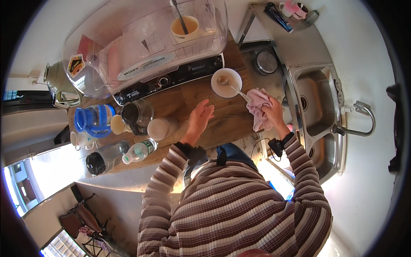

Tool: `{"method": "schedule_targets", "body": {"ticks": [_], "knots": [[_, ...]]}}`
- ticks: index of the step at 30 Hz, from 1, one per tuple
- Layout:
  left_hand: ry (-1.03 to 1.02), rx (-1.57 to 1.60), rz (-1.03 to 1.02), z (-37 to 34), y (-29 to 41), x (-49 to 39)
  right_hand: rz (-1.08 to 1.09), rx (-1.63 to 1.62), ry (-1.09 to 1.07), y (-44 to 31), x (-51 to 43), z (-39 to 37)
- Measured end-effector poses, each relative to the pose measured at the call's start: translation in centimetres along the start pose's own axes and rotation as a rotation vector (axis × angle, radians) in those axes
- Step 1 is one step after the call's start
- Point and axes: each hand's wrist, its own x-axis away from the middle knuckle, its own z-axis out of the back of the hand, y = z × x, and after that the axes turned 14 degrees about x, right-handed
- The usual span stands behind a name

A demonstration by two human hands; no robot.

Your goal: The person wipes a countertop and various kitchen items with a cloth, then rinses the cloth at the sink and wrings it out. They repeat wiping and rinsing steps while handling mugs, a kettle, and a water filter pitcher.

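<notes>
My right hand grips a crumpled pink cloth above the right end of the wooden table. Just left of the cloth stands a white bowl. A spoon rests in the bowl, its patterned handle leaning over the rim towards the cloth. Whether the handle end touches the cloth I cannot tell. My left hand is over the table in front of the bowl, fingers apart and holding nothing. Left of it stands a whitish lidded container.
A clear-covered dish rack stands behind, holding a cream mug. To the left are a glass jug with a dark lid, a blue-lidded pitcher, a green-labelled plastic bottle and a black-capped bottle. A steel double sink is at right.
</notes>
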Motion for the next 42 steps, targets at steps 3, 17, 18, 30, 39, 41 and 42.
{"method": "schedule_targets", "body": {"ticks": [3, 17, 18, 30, 39, 41, 42], "knots": [[0.01, 0.287, 0.21, -2.3, -1.5, -4.6, 0.113, -0.06, 0.098, -0.6, -6.5, 0.9], [0.126, 0.369, 0.14, -3.4, -2.9, -3.6, 0.488, 0.423, 0.097, -8.6, -22.4, -6.6], [0.129, 0.384, 0.141, -2.8, -3.1, -2.4, 0.494, 0.403, 0.11, -8.0, -21.1, -6.8], [0.174, 0.481, 0.189, 3.2, -4.1, 9.8, 0.689, 0.292, -0.179, -10.0, -3.2, -8.8], [0.113, 0.483, 0.156, 5.0, -4.0, 12.1, 1.081, 0.317, -0.181, -12.6, -2.7, -12.7], [0.126, 0.425, 0.197, 5.3, -4.0, 11.5, 1.107, 0.325, -0.251, -10.3, -0.2, -10.9], [0.134, 0.414, 0.213, 5.4, -4.1, 11.1, 1.182, 0.271, -0.265, -9.1, 0.8, -9.7]]}}
